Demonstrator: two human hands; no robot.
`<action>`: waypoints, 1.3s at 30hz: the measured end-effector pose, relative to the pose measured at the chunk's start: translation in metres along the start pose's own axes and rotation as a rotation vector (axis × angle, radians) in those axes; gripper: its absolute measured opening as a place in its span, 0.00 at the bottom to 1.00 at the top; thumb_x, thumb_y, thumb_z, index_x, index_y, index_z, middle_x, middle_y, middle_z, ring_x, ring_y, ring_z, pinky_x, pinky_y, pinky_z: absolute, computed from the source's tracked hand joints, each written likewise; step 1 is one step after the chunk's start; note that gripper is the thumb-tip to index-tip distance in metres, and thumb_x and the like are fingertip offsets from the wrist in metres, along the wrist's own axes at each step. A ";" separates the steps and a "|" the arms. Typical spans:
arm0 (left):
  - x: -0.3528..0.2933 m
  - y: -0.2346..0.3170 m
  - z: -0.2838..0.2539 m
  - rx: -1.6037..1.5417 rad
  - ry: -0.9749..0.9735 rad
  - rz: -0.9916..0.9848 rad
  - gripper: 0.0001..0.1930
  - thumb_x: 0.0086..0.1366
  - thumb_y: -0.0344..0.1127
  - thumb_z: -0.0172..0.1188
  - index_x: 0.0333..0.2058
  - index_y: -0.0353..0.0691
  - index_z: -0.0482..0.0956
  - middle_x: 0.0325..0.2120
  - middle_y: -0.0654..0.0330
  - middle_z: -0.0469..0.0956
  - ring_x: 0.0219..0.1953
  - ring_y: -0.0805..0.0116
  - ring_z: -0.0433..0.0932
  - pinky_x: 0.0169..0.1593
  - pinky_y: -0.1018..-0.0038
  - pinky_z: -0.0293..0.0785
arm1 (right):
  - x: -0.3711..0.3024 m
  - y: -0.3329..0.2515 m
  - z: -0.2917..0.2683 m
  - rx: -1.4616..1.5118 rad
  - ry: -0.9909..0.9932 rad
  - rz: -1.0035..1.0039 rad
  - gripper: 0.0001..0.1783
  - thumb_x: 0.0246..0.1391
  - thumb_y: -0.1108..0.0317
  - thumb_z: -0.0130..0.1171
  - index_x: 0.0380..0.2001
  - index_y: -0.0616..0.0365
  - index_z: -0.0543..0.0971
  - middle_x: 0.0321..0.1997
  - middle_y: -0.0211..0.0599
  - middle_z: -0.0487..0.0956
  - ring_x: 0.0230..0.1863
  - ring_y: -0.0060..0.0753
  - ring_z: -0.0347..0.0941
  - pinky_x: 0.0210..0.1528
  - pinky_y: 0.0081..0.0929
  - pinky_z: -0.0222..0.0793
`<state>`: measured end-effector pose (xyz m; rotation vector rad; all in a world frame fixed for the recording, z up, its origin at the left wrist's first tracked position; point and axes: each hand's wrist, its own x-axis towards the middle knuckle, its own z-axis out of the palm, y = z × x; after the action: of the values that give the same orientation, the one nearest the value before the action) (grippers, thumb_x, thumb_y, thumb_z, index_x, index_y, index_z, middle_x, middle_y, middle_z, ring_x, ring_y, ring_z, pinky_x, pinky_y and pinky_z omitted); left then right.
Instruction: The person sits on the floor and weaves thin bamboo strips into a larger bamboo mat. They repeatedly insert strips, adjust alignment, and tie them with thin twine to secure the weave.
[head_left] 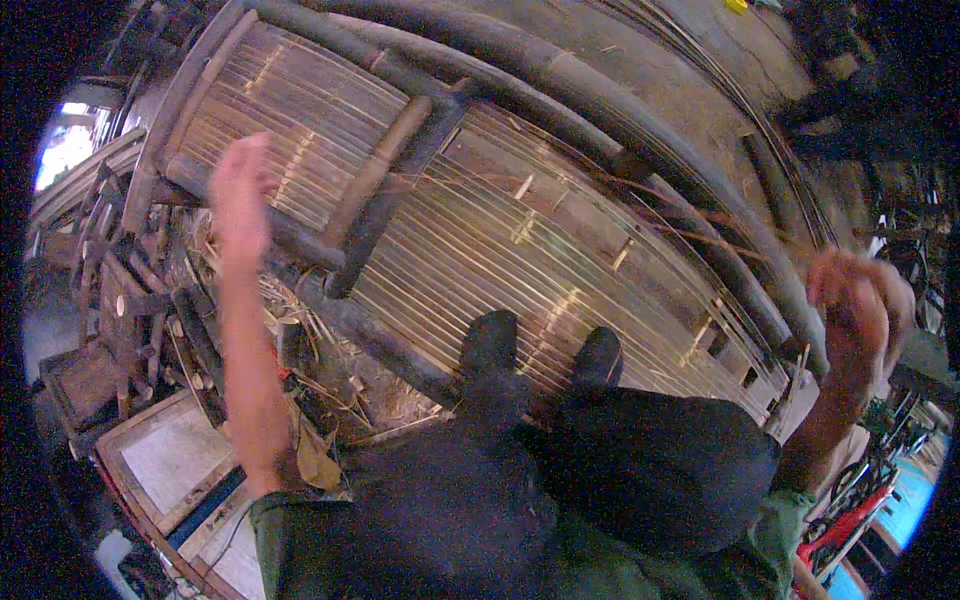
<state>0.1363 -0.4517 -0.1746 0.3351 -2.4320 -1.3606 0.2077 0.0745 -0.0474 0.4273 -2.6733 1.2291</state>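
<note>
Beneath my feet is a bamboo frame with a bed of narrow slats between thick dark poles. My left hand is raised over the frame's left part, its fingers bent but smeared by motion. Far to the right, my right hand is curled closed beside the end of the curved poles, also blurred. A thin reddish-brown strip runs in blurred streaks across the frame and reaches my right hand. Whether its other end lies in my left hand cannot be made out.
Dark shoes stand on the slats. At left are a small wooden stool, cut bamboo pieces and a wood-framed panel. Long thin rods lie on the floor beyond the frame. A red object is at lower right.
</note>
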 end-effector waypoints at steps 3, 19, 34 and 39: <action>-0.040 0.042 0.108 0.107 -0.364 0.081 0.13 0.63 0.40 0.53 0.38 0.37 0.77 0.30 0.60 0.78 0.34 0.74 0.74 0.40 0.75 0.70 | 0.012 -0.015 0.012 0.483 -0.104 -0.006 0.16 0.53 0.61 0.50 0.35 0.65 0.75 0.21 0.38 0.71 0.26 0.32 0.67 0.27 0.27 0.61; -0.054 -0.072 -0.051 -0.764 0.166 -0.384 0.08 0.66 0.34 0.47 0.33 0.37 0.71 0.29 0.58 0.74 0.38 0.67 0.74 0.51 0.67 0.68 | 0.031 0.134 0.148 -0.337 -0.220 0.069 0.13 0.56 0.62 0.52 0.40 0.59 0.76 0.39 0.47 0.76 0.43 0.52 0.72 0.45 0.39 0.68; -0.147 -0.109 -0.048 0.488 -0.721 -0.374 0.16 0.64 0.41 0.49 0.27 0.33 0.75 0.19 0.52 0.74 0.23 0.59 0.74 0.30 0.65 0.68 | -0.059 0.229 0.203 -0.438 -0.272 0.493 0.24 0.62 0.49 0.40 0.36 0.60 0.75 0.34 0.58 0.75 0.36 0.61 0.70 0.37 0.46 0.65; -0.061 -0.078 0.168 0.285 -0.428 0.493 0.10 0.60 0.34 0.55 0.39 0.38 0.74 0.41 0.52 0.74 0.47 0.55 0.71 0.51 0.66 0.67 | -0.050 0.222 0.211 -0.467 -0.297 0.644 0.25 0.61 0.48 0.40 0.29 0.59 0.75 0.28 0.56 0.74 0.31 0.60 0.70 0.32 0.46 0.63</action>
<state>0.1293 -0.3394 -0.3337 -0.5177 -2.7906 -0.9389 0.1751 0.0610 -0.3558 -0.3794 -3.3622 0.6187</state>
